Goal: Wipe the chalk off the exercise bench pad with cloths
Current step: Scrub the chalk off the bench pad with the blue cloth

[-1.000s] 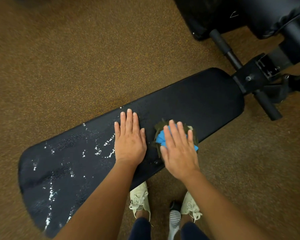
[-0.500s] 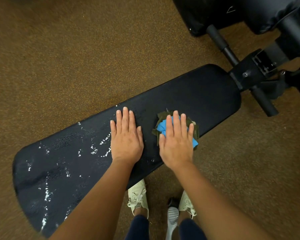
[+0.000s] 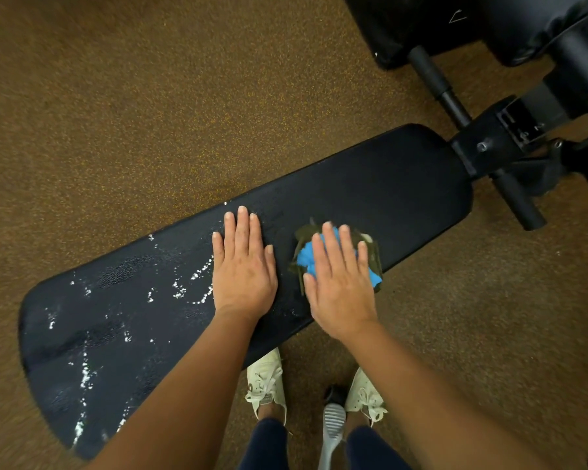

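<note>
A long black bench pad (image 3: 370, 195) runs from lower left to upper right. White chalk marks (image 3: 184, 286) speckle its left half; the right half looks dark and clean. My left hand (image 3: 243, 266) lies flat on the pad's middle, fingers straight. A bunched blue cloth (image 3: 308, 257) over a dark olive cloth (image 3: 370, 252) sits on the pad near its front edge. My right hand (image 3: 340, 283) presses flat on these cloths with straight fingers and covers most of them.
The bench's black frame and foot rollers (image 3: 510, 171) stand at the upper right, with more black padded equipment (image 3: 472, 25) behind. Brown speckled floor (image 3: 116, 96) surrounds the bench. My pale shoes (image 3: 267, 381) stand under the pad's front edge, beside a grey handle (image 3: 331, 432).
My right hand with the cloths has slid slightly left and toward the pad's far edge. My left hand stays flat in the same spot.
</note>
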`<state>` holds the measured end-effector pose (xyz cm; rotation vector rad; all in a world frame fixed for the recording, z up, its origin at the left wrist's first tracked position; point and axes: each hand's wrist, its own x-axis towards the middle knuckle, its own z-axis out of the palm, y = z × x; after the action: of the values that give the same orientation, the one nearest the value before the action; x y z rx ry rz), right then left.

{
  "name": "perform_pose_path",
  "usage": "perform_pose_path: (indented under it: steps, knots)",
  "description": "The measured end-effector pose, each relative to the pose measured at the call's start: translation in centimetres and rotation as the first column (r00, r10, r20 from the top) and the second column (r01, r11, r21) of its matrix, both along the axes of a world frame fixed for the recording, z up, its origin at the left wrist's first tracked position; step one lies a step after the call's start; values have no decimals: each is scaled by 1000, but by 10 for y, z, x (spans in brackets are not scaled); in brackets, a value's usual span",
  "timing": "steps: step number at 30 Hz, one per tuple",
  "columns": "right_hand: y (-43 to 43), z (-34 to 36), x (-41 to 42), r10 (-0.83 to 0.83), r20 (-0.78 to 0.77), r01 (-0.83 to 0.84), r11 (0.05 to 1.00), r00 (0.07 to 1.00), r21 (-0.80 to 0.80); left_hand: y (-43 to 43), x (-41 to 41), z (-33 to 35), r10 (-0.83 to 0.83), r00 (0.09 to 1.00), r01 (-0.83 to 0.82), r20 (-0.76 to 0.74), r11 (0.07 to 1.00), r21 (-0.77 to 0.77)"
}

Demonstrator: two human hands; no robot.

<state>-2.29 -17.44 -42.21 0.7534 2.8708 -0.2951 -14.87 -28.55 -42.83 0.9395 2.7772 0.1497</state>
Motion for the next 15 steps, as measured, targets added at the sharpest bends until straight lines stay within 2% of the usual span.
perform_pose_path:
  steps: [2,3,5,7,9,10,13,15]
  knots:
    - [13,0,18,161,-1,-161,987,987,-14,0,0,0,0,1000,1,5,1000,-2]
    - [22,-1,20,173,-2,-173,985,985,-9,0,0,1,-3,1000,3,7,1000,-3]
    - [33,-2,10,71,-7,-71,997,997,9,0,0,1,-6,1000,6,7,1000,-3]
    - [24,0,-12,-112,-6,113,993,994,24,0,0,-1,-2,1000,2,2,1000,-11]
    - [4,1,-24,-164,-3,165,986,986,19,1,0,-1,1,1000,-2,-1,1000,-9]
    - [-5,1,-22,-109,-2,109,994,994,14,1,0,-1,0,1000,0,-1,1000,-3]
    - [2,0,5,196,-16,-197,980,980,-13,0,0,-1,0,1000,0,-1,1000,14]
    - [24,-2,13,245,-32,-245,970,969,0,1,0,0,3,1000,-3,1,1000,24]
